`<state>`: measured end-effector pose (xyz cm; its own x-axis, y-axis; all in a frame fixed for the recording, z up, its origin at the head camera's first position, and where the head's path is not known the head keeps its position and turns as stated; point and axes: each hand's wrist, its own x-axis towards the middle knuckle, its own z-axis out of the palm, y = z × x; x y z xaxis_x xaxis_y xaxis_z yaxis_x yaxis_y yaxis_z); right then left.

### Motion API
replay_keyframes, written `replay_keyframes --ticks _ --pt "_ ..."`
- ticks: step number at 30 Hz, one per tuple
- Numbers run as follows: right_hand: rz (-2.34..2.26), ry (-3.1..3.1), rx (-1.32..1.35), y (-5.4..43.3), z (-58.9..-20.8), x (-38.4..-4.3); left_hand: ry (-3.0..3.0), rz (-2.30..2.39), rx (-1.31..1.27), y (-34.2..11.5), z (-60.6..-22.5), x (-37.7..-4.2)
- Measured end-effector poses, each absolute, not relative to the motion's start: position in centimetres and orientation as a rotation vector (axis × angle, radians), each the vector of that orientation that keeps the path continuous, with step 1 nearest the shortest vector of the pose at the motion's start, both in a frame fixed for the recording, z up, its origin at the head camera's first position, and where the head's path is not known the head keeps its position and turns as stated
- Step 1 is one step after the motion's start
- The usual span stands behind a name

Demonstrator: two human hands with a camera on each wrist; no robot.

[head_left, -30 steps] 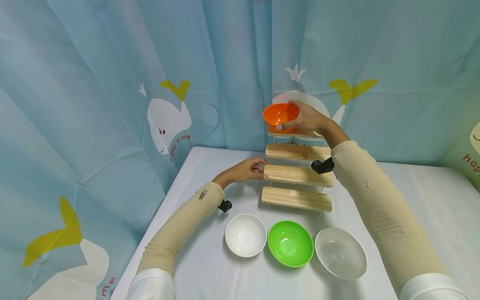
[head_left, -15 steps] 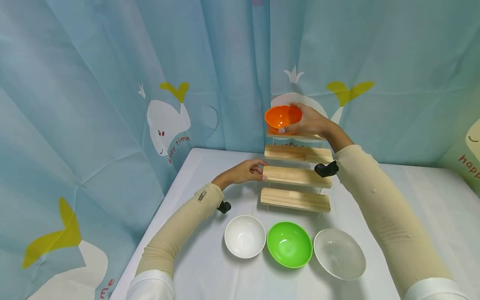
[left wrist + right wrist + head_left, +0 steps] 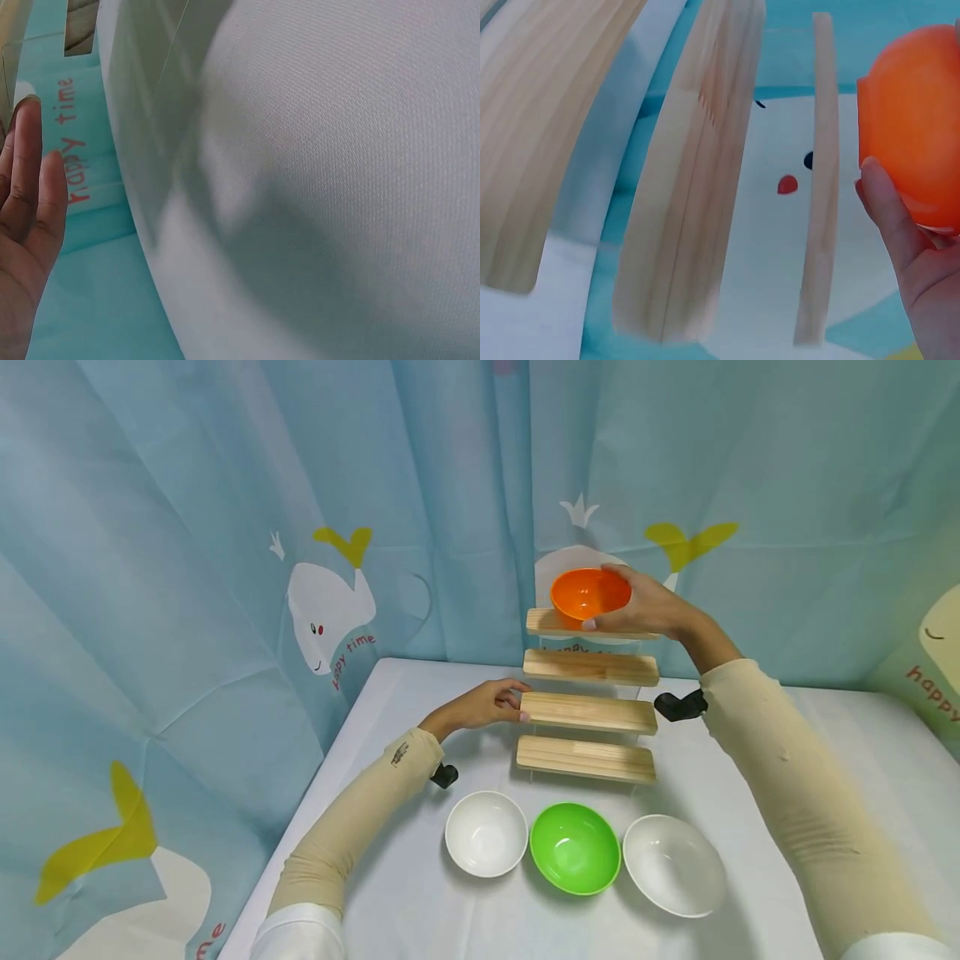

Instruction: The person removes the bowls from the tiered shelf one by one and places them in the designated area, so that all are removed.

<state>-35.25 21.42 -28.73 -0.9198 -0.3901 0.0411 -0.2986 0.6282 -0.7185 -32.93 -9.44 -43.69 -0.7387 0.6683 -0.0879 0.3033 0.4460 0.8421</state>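
My right hand (image 3: 651,603) grips the right side of an orange bowl (image 3: 919,124), thumb near the base and fingers at the rim. The bowl is upright, opening upward, over the top board (image 3: 542,622) of a stepped wooden display rack (image 3: 588,712). In the right wrist view a gap shows between the bowl and that board's thin edge. My left hand (image 3: 483,704) holds the left end of the rack's third board from the top, thumb at the front edge and a finger behind. Its wrist view shows the fingers (image 3: 28,161) beside the rack, their far grip partly cut off.
A white bowl (image 3: 486,833), a green bowl (image 3: 575,848) and a translucent whitish bowl (image 3: 674,865) stand in a row before the rack on the white-covered table (image 3: 405,893). A blue curtain (image 3: 465,510) with whale prints hangs close behind the rack.
My right hand has moved the orange bowl to the right above the top board, toward its middle. My left hand stays at the rack's left end, and the view has shifted slightly.
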Motion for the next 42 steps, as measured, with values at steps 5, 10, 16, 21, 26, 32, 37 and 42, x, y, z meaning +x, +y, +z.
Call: replay_keyframes --ticks 5,10,16,21,26,32,37,42 --pt "-1.179 2.721 -0.602 22.8 -28.3 -34.0 2.288 1.225 0.817 -9.5 -43.7 -32.9" --pt "-1.145 2.744 -0.619 24.5 -28.0 -32.6 2.279 1.240 0.817 -9.5 -43.6 -32.7" --pt "-1.126 2.767 -0.655 26.2 -28.2 -30.6 2.269 1.250 0.801 -9.7 -43.5 -32.7" --pt "-1.118 2.797 -0.652 27.5 -28.8 -29.1 2.253 1.269 0.795 -9.8 -43.4 -32.7" --pt "-1.087 2.859 -0.663 28.8 -30.0 -27.6 2.240 1.279 0.801 -9.8 -43.5 -32.7" --pt "-1.115 2.866 -0.660 30.3 -31.6 -25.4 2.238 1.274 0.805 -9.7 -43.6 -32.8" --pt "-1.128 2.878 -0.650 31.5 -32.9 -23.6 2.242 1.272 0.810 -9.7 -43.5 -32.9" --pt "-1.138 2.857 -0.621 32.7 -34.3 -21.8 2.243 1.257 0.799 -9.8 -43.6 -32.9"
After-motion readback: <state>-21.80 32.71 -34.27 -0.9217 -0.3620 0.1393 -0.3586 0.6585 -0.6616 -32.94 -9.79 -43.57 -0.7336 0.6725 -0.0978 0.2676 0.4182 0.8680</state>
